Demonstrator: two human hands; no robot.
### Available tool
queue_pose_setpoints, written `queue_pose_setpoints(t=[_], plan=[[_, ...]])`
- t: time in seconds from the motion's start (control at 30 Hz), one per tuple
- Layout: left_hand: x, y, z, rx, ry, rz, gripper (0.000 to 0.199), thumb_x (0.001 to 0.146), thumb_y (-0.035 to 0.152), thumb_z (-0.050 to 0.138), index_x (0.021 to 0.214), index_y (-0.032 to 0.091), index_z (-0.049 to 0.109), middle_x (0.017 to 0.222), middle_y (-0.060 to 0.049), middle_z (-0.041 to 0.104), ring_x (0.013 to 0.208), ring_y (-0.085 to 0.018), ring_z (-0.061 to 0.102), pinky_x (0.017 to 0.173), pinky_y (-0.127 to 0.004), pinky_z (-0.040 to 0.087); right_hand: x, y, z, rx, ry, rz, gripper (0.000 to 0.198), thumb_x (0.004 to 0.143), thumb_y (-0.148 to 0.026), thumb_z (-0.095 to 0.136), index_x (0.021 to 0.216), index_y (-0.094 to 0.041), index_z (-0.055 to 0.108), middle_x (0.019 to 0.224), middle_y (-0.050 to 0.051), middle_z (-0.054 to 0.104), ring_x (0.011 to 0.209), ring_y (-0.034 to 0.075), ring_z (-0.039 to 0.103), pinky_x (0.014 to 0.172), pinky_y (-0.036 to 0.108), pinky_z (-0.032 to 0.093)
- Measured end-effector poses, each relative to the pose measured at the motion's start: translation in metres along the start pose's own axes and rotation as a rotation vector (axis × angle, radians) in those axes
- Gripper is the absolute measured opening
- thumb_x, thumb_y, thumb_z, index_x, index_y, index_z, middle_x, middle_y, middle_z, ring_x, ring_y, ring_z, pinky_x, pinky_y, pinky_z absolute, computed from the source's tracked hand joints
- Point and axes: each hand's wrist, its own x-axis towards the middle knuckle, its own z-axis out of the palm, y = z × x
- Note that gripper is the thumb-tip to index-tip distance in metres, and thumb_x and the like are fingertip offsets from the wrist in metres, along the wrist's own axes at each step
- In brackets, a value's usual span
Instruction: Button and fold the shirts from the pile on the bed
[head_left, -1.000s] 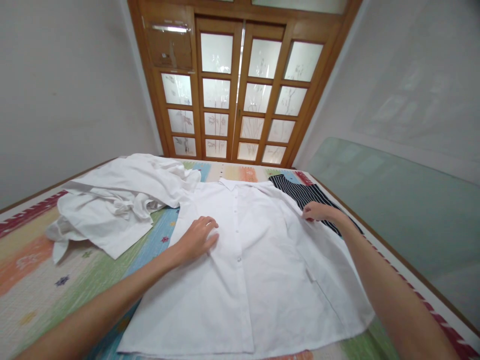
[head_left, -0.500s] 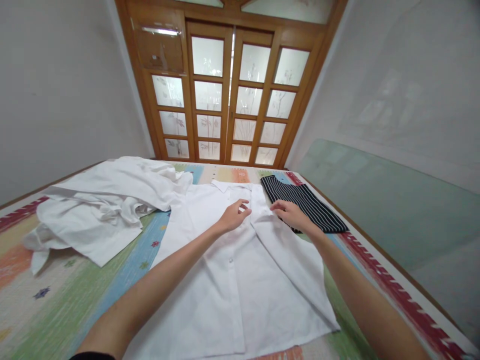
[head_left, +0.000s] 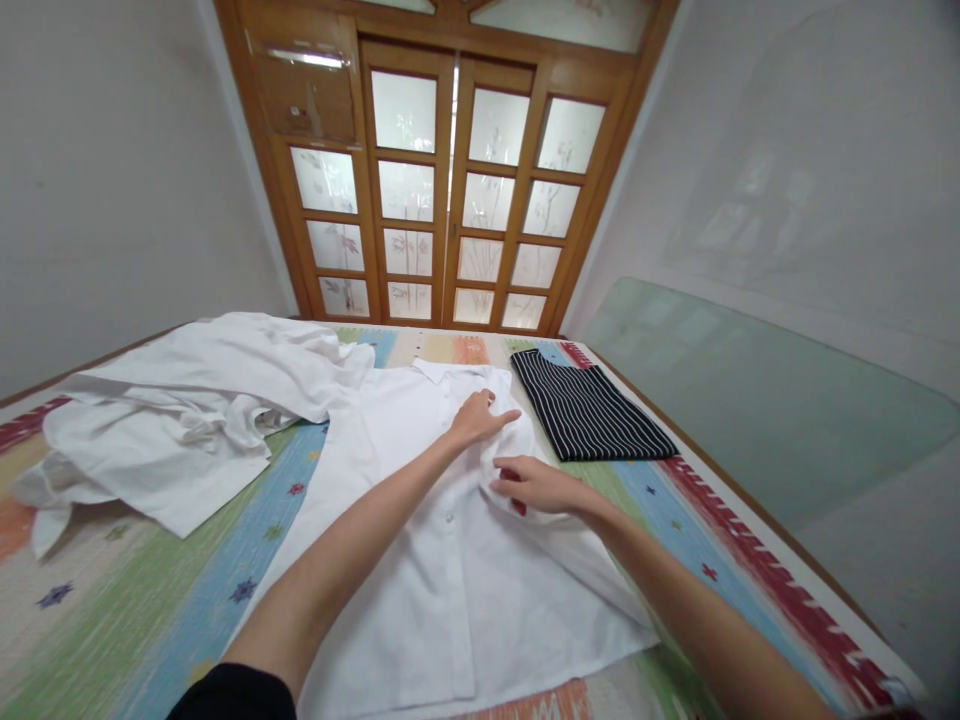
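A white button-up shirt [head_left: 405,590] lies spread front side up before me, its collar at the far end. My left hand [head_left: 482,418] rests on its upper right part, near the shoulder, with thumb and fingers apart. Closer to me, my right hand [head_left: 538,485] has curled fingers closed on the fabric of the shirt's right sleeve. That sleeve lies folded inward over the shirt front, and its edge runs down toward the lower right corner. The fingertips of my right hand are partly hidden.
Crumpled white clothing [head_left: 202,380] lies at the left, touching the shirt's left side. A folded black-and-white striped garment [head_left: 596,405] lies at the right. The patterned bedspread [head_left: 157,620] covers the surface. Beyond stand wooden glass-paned doors [head_left: 442,170]; a pale green panel [head_left: 750,380] lines the right wall.
My right hand has moved left and toward me, drawing the sleeve fabric inward over the shirt front. My left hand has shifted slightly, its thumb spreading. More of the striped garment shows.
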Motion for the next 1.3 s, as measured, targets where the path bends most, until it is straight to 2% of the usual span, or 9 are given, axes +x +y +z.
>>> queue_pose_setpoints(t=[0.17,0.23,0.4,0.5,0.67,0.83,0.97,1.1,1.3], plan=[[0.01,-0.016,-0.002,0.11,0.016,-0.056,0.02,0.071,0.025,0.071,0.088,0.015,0.066,0.099,-0.013,0.071,0.099,-0.028,0.064,0.087,-0.034,0.046,0.005,-0.009,0.008,0.307,-0.254,-0.01,0.033,0.086,-0.03,0.054,0.113,-0.015,0.065,0.102,0.007,0.071,0.074,0.014,0.066,0.068,0.025,0.052],[0.011,-0.029,-0.006,0.014,0.054,-0.107,0.006,0.072,0.016,0.066,0.077,0.017,0.065,0.09,-0.01,0.072,0.095,-0.025,0.065,0.086,-0.032,0.046,0.006,0.004,-0.007,0.301,-0.145,0.035,0.031,0.086,-0.027,0.05,0.107,-0.012,0.068,0.1,0.009,0.071,0.07,0.014,0.067,0.061,0.024,0.053],[0.006,-0.063,-0.015,-0.158,0.096,-0.175,0.004,0.077,0.015,0.06,0.079,0.018,0.061,0.082,-0.005,0.071,0.077,-0.018,0.066,0.073,-0.027,0.048,0.007,0.051,-0.04,-0.122,0.415,0.294,0.04,0.077,-0.008,0.052,0.113,-0.013,0.067,0.107,0.012,0.071,0.049,0.007,0.058,0.048,0.019,0.045],[0.003,-0.079,-0.011,-0.402,0.109,-0.193,0.014,0.076,0.017,0.064,0.088,0.02,0.056,0.075,0.0,0.068,0.065,-0.014,0.062,0.065,-0.024,0.047,0.011,0.067,-0.04,-0.2,0.393,0.395,0.049,0.073,-0.005,0.05,0.119,-0.014,0.067,0.11,0.012,0.071,0.049,0.01,0.061,0.051,0.023,0.047],[0.001,-0.094,-0.003,-0.756,0.13,-0.174,0.031,0.076,0.016,0.064,0.101,0.023,0.047,0.073,0.006,0.061,0.059,-0.01,0.057,0.062,-0.021,0.045,0.028,0.069,-0.042,-0.431,0.445,0.368,0.034,0.079,-0.019,0.056,0.108,-0.011,0.071,0.101,0.015,0.072,0.094,0.025,0.066,0.08,0.028,0.047],[0.001,-0.092,-0.008,-0.543,0.145,-0.024,0.015,0.077,0.009,0.053,0.085,0.02,0.06,0.091,-0.002,0.068,0.089,-0.015,0.063,0.085,-0.028,0.048,0.048,0.067,-0.05,-0.083,0.3,0.226,0.018,0.076,-0.018,0.051,0.069,-0.014,0.067,0.073,0.005,0.068,0.076,0.018,0.061,0.07,0.025,0.046],[0.0,-0.089,-0.011,-0.418,0.133,-0.023,0.025,0.08,0.007,0.045,0.086,0.018,0.067,0.095,-0.004,0.072,0.092,-0.017,0.065,0.09,-0.031,0.048,0.06,0.072,-0.048,0.408,0.401,0.326,0.015,0.073,-0.018,0.055,0.083,-0.016,0.066,0.072,0.003,0.066,0.065,0.014,0.06,0.06,0.022,0.046],[-0.002,-0.088,-0.013,-0.266,0.127,0.043,0.028,0.081,0.006,0.046,0.092,0.018,0.069,0.099,-0.004,0.073,0.093,-0.017,0.065,0.091,-0.032,0.049,0.075,0.076,-0.044,0.242,0.547,0.396,0.03,0.067,-0.012,0.062,0.097,-0.013,0.066,0.073,0.004,0.068,0.062,0.014,0.058,0.055,0.02,0.042],[-0.005,-0.093,-0.024,-0.068,0.027,0.229,0.028,0.08,0.01,0.052,0.101,0.018,0.07,0.107,-0.007,0.072,0.101,-0.02,0.064,0.097,-0.034,0.047,0.092,0.064,-0.041,-0.15,0.517,0.298,0.01,0.071,-0.014,0.061,0.073,-0.01,0.07,0.071,0.008,0.069,0.071,0.017,0.061,0.058,0.022,0.037]])
